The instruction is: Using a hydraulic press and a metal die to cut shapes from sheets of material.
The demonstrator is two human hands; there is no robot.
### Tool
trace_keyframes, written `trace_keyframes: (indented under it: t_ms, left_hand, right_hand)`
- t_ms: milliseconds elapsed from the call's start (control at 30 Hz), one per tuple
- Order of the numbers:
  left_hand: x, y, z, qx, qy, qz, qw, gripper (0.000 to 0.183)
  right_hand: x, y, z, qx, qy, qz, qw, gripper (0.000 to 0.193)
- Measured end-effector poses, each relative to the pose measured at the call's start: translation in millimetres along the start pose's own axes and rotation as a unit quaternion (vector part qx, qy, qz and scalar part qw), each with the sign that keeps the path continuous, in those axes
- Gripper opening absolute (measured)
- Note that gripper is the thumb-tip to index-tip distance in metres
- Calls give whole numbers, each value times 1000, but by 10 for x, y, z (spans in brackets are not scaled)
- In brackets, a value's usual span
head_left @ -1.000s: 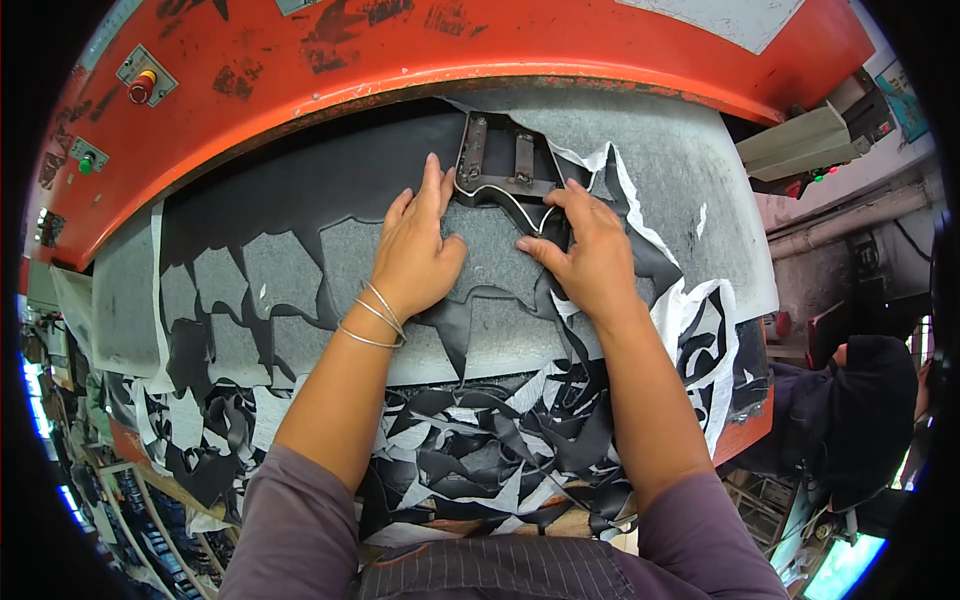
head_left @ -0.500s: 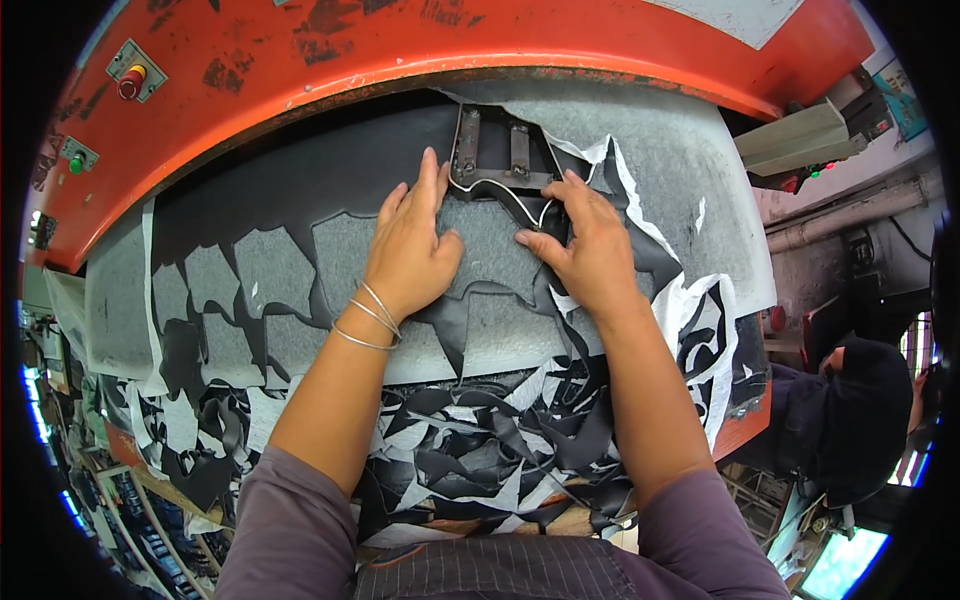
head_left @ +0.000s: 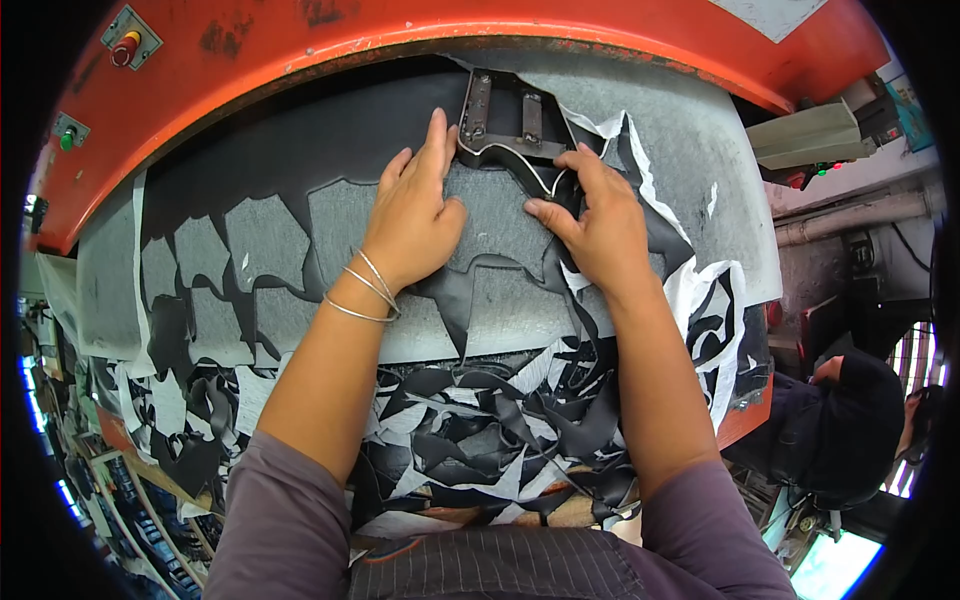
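Note:
A metal cutting die with welded crossbars and a wavy near edge stands on a black leather-like sheet, close to the sheet's right end. My right hand grips the die's pointed near-right corner, thumb on the near side and fingers on the right. At the die's left side, my left hand lies on the sheet with its fingers stretched out and thumb apart. Its fingertips are near or against the die's left wall; contact is hard to tell. Left of and below the die, the sheet has several cut-out gaps showing a grey cutting board.
An orange-red press beam spans the far side, carrying a red knob and a green button. Black and white offcuts pile along the near edge. White-edged strips hang at the right. Another person is at far right.
The whole view has shifted slightly, so the board and die appear higher. Both hands keep their places around the die.

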State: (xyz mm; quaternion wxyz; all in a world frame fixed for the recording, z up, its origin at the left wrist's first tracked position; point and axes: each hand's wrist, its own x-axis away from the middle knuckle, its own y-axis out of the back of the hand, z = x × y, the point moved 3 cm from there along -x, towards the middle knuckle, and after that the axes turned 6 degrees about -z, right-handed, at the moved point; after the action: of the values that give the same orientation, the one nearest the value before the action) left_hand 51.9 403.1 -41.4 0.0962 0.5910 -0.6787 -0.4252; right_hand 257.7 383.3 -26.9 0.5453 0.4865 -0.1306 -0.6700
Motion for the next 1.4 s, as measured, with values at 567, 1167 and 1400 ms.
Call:
trace_keyframes:
  t_ms: [567, 1167, 1400]
  left_hand:
    - [17, -26, -22, -51, 20, 8, 998, 82]
    - [-23, -32, -43, -72, 27, 5, 997, 81]
    - [0, -6, -50, -79, 33, -1, 996, 80]
  right_hand:
    - [26, -41, -23, 11, -1, 13, 1000, 53]
    - [-23, -34, -19, 28, 25, 12, 999, 50]
    - [-10, -42, -2, 19, 17, 15, 1000, 50]
